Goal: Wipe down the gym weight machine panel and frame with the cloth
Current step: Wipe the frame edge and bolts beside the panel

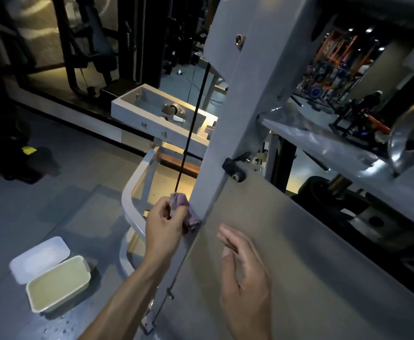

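A crumpled purple cloth (188, 212) is gripped in my left hand (166, 227) and pressed against the left edge of the grey upright frame post (228, 123) of the weight machine. The large flat grey panel (299, 266) spreads to the right below a black latch (234, 165). My right hand (242, 271) hovers in front of the panel with its fingers relaxed and slightly bent, holding nothing.
On the grey floor at lower left stand a cream rectangular tub (58, 283) and its white lid (39, 258). A black cable (191, 114) runs down beside the post. A white curved frame tube (130, 200) and a grey bracket (157, 114) lie behind.
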